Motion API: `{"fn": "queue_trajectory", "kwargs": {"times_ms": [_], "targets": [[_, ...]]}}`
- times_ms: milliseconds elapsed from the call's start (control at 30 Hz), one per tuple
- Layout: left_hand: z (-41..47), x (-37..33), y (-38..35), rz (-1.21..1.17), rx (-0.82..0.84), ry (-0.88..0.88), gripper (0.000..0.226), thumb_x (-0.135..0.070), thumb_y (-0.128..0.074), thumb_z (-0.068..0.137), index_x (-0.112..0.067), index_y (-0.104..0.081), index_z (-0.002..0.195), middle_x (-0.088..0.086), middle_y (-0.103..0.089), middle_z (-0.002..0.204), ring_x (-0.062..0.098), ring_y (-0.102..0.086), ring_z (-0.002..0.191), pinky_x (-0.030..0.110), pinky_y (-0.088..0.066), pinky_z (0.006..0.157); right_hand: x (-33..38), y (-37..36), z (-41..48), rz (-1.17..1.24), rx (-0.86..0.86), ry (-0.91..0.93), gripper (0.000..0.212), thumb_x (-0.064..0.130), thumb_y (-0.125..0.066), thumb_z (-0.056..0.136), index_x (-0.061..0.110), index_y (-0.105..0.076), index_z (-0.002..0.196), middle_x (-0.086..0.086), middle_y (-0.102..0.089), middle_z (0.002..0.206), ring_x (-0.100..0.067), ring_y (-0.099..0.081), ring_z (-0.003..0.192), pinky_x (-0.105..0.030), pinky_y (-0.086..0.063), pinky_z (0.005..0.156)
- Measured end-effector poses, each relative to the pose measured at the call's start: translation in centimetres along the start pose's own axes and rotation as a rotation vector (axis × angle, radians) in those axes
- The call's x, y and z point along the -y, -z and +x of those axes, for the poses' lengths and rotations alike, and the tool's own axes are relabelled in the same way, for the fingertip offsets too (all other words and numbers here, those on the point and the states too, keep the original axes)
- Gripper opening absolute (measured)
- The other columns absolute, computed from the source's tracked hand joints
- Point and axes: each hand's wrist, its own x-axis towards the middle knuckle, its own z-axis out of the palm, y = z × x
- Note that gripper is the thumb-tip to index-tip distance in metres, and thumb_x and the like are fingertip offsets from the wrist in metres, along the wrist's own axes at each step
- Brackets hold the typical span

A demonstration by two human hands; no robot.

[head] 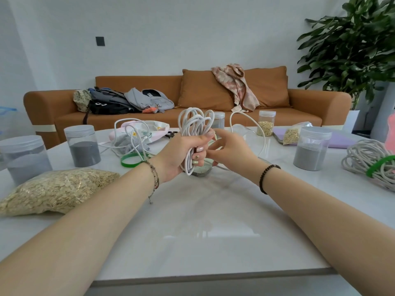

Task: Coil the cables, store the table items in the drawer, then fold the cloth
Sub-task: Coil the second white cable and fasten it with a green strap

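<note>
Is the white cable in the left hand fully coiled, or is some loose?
Partly coiled: loops are bunched in the left hand, but a loose length arcs over the table.

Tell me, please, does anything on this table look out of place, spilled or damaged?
Nothing looks spilled or broken. One white cable lies tangled over the floral cloth behind the left hand, not yet coiled. The left hand grips a half-coiled bundle whose tail arcs loose to the right.
</note>
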Motion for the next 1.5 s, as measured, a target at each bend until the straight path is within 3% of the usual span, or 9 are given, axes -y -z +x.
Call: {"fn": "queue_trajectory", "kwargs": {"times_ms": [133, 333, 433, 533, 700, 1100, 1233, 1400, 1500], "targets": [[-0.1, -0.2, 0.0, -0.052, 0.051, 0.033, 0.019, -0.025, -0.062, 0.089, -0.02, -0.062, 0.07, -0.005, -0.035, 0.054, 0.007, -0.028, 0.045, 0.02, -0.023, 0.048, 0.3, 0.1, -0.1, 0.032, -0.024, -0.029, 0.007, 0.017, -0.069, 0.087, 0.022, -0.068, 0.093, 0.01, -0.067, 0.064, 0.001, -0.06, 0.054, -0.016, -0.045, 0.056], [0.3, -0.1, 0.5, -0.073, -0.062, 0.058, 0.032, -0.014, -0.051, 0.101, -0.018, -0.049, 0.069, -0.004, -0.036, 0.054, 0.007, -0.029, 0.044, 0.019, -0.026, 0.046, 0.5, 0.5, 0.0, 0.234, -0.158, -0.053, 0.034, -0.015, -0.039, 0.084, 0.014, -0.054, 0.093, 0.0, -0.07, 0.096, -0.018, -0.071, 0.074, -0.03, -0.058, 0.071], [0.7, 0.1, 0.8, -0.079, -0.169, 0.045, 0.029, -0.015, -0.051, 0.1, -0.019, -0.044, 0.072, -0.004, -0.036, 0.054, 0.007, -0.032, 0.043, 0.019, -0.03, 0.045, 0.8, 0.6, -0.1, 0.161, -0.192, 0.04, 0.026, -0.002, -0.047, 0.092, 0.016, -0.056, 0.108, 0.003, -0.069, 0.1, -0.016, -0.06, 0.066, -0.027, -0.052, 0.061], [1.0, 0.5, 1.0, -0.023, -0.279, -0.003, 0.027, -0.017, -0.055, 0.098, -0.019, -0.046, 0.072, -0.003, -0.039, 0.056, 0.009, -0.035, 0.045, 0.023, -0.031, 0.05, 0.8, 0.4, -0.2, 0.17, -0.208, 0.091, 0.006, 0.016, -0.056, 0.097, 0.017, -0.062, 0.097, 0.002, -0.071, 0.081, -0.014, -0.052, 0.062, -0.03, -0.045, 0.06], [1.0, 0.7, 0.9, 0.076, -0.425, -0.001, 0.022, -0.034, -0.068, 0.093, -0.014, -0.062, 0.085, -0.005, -0.049, 0.062, 0.009, -0.049, 0.051, 0.023, -0.045, 0.052, 0.8, 0.2, -0.2, 0.039, -0.208, 0.21, 0.009, 0.021, -0.06, 0.099, 0.018, -0.063, 0.091, 0.0, -0.067, 0.067, -0.006, -0.041, 0.048, -0.016, -0.034, 0.05], [1.1, 0.8, 1.1, 0.099, -0.466, -0.129, 0.008, -0.016, -0.069, 0.091, -0.015, -0.067, 0.098, -0.004, -0.056, 0.064, 0.008, -0.053, 0.057, 0.022, -0.048, 0.055, 1.0, -0.5, -0.7, -0.156, -0.083, 0.298, 0.012, 0.028, -0.063, 0.097, 0.03, -0.062, 0.085, 0.011, -0.06, 0.066, -0.006, -0.049, 0.052, -0.027, -0.041, 0.055], [1.3, 0.9, 1.1, 0.124, -0.503, -0.13, 0.01, -0.027, -0.067, 0.092, -0.018, -0.066, 0.086, 0.005, -0.056, 0.073, 0.013, -0.053, 0.06, 0.031, -0.044, 0.062, 1.3, -0.6, -0.8, -0.178, -0.082, 0.322, 0.016, 0.031, -0.063, 0.097, 0.031, -0.058, 0.081, 0.01, -0.061, 0.067, -0.008, -0.049, 0.052, -0.032, -0.045, 0.057], [1.6, 0.7, 2.0, 0.024, -0.606, -0.154, 0.027, -0.034, -0.062, 0.096, -0.015, -0.06, 0.077, -0.001, -0.051, 0.061, 0.011, -0.051, 0.053, 0.021, -0.042, 0.05, 1.3, -0.4, -0.9, -0.217, -0.07, 0.289, 0.024, 0.04, -0.06, 0.097, 0.025, -0.06, 0.079, 0.009, -0.062, 0.067, -0.012, -0.056, 0.057, -0.039, -0.053, 0.06], [1.9, 0.6, 2.9, -0.127, -0.695, -0.167, 0.026, -0.032, -0.061, 0.097, -0.017, -0.06, 0.075, -0.004, -0.057, 0.059, 0.011, -0.056, 0.055, 0.027, -0.045, 0.062, 1.3, -0.4, -1.0, -0.232, -0.05, 0.268, 0.026, 0.045, -0.059, 0.096, 0.026, -0.06, 0.079, 0.009, -0.062, 0.063, -0.017, -0.06, 0.06, -0.043, -0.056, 0.063]]}}
